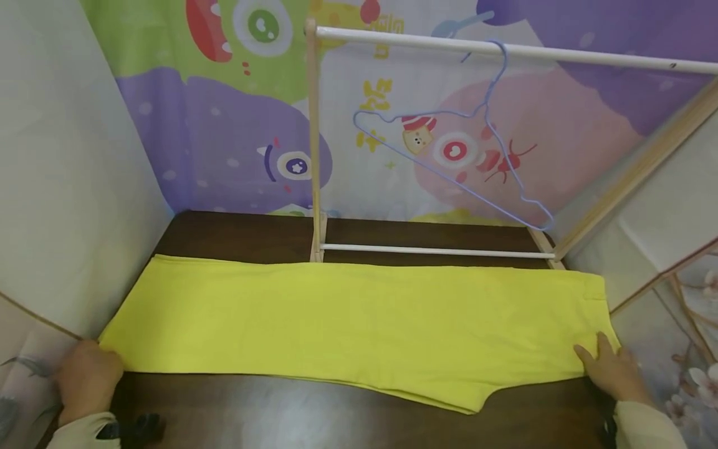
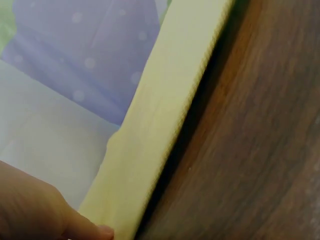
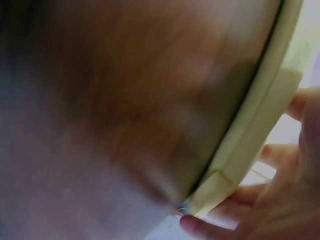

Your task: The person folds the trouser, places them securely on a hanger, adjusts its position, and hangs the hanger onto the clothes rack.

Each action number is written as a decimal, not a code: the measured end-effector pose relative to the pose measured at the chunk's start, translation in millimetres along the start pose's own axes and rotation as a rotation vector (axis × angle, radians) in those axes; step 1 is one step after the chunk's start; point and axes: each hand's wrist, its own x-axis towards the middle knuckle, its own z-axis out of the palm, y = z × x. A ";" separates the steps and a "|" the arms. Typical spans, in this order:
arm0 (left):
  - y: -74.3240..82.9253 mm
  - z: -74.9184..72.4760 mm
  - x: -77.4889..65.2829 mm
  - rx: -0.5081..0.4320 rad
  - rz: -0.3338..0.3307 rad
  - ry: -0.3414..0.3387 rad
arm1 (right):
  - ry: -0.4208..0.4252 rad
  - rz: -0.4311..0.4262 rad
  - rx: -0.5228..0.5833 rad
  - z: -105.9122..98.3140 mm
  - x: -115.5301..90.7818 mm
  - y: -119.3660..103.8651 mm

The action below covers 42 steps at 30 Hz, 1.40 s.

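Note:
A pair of yellow trousers (image 1: 336,318) lies folded lengthwise and flat across a dark wooden table, leg ends at the left, waistband at the right. At the near corner of the leg ends, my left hand (image 1: 90,377) pinches the cloth; its fingertips are partly hidden in the head view. One digit of that left hand (image 2: 45,210) meets the pale fabric edge in the left wrist view. My right hand (image 1: 614,371) rests on the waist end with fingers spread. In the right wrist view the fingers of this hand touch the trousers (image 3: 245,130) along the edge.
Behind the trousers stands a wooden clothes rack (image 1: 315,143) with a white top bar (image 1: 415,42). A blue hanger (image 1: 449,174) hangs from it, tilted. Pale panels (image 1: 67,156) close in both sides, and a cartoon-print sheet (image 1: 224,125) covers the back. The dark table (image 1: 269,408) shows in front.

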 end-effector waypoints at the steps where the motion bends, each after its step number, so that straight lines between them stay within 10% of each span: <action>1: -0.3 0.5 0.2 0.011 0.004 -0.007 | 0.006 0.016 -0.010 -0.4 -1.6 -0.6; 11: 7.7 9.0 -0.4 0.124 -0.001 -0.004 | 0.056 0.221 -0.035 -2.1 -13.2 -14.3; 18: 11.1 2.9 1.0 0.117 -0.002 0.086 | 0.005 0.136 -0.073 -4.0 -11.6 -13.6; 27: 5.1 2.6 7.9 0.122 -0.004 0.039 | -0.002 0.099 -0.076 -3.3 -9.4 -14.6; 35: 14.4 3.0 7.1 0.079 0.034 0.174 | -0.017 0.085 -0.086 -8.1 -9.3 -13.2; 42: 10.9 5.1 11.7 0.193 -0.004 0.014 | -0.019 0.072 -0.091 -3.1 -8.4 -13.3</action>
